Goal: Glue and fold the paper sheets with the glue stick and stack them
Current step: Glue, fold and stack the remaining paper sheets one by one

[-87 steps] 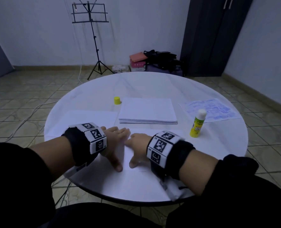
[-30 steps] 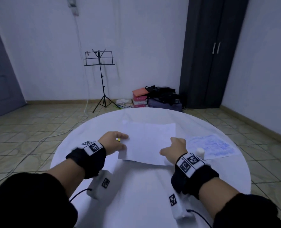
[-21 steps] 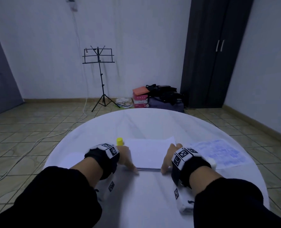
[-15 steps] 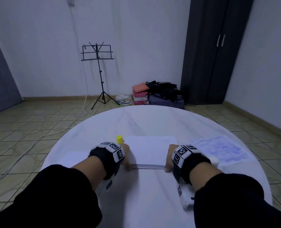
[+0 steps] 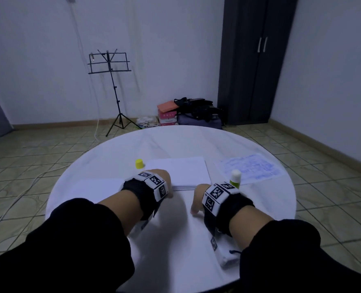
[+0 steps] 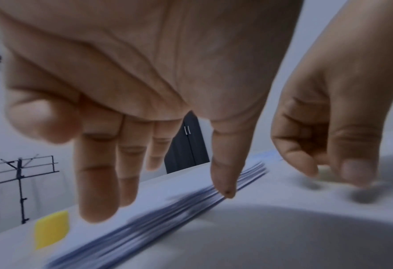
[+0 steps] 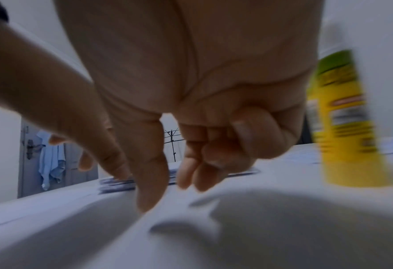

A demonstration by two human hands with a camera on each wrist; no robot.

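— What lies nearest on the round white worktop (image 5: 260,208)?

— A loose paper sheet (image 5: 186,229) at six o'clock. The right hand (image 5: 197,199) stands over it, index finger (image 7: 149,182) pointing down with its tip on the sheet; the other right fingers (image 7: 213,154) are loosely curled and grip nothing.

— And the left hand (image 5: 164,180)?

— At about ten o'clock from the right one, at the near edge of the paper stack (image 5: 179,172). Its fingers (image 6: 98,182) hang nearly straight and spread over the stack's top. The thumb (image 6: 225,163) points down at the stack's near edge; blur hides whether it touches. It holds nothing.

— Where's the glue stick (image 5: 235,179)?

— Upright at one o'clock from the right hand, just behind that wrist, uncapped, standing free of both hands. Its yellow cap (image 5: 139,163) sits apart, at eleven o'clock, just left of the stack's far corner.

— Anything else on the worktop?

— A second white sheet (image 5: 95,187) at nine o'clock and a paper with blue writing (image 5: 249,168) at two o'clock.

— Farther off?

— A music stand (image 5: 111,85) on the tiled floor at eleven, and a dark wardrobe (image 5: 255,60) at one.
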